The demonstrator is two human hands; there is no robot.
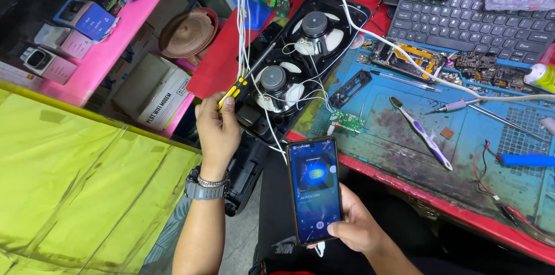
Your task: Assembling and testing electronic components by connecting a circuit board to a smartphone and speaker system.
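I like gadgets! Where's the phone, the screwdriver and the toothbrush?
phone point(314, 189), head view, middle of its lit screen.
screwdriver point(233, 93), head view, yellow-and-black handle.
toothbrush point(424, 135), head view, middle of its handle.

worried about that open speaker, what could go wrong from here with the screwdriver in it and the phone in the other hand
1. The left hand has the screwdriver inside the open speaker, among thin white wires; a slip might snag one or poke a cone.
2. The speaker overhangs the table edge and could tip.
3. The right hand holds the phone over a gap; it could drop.
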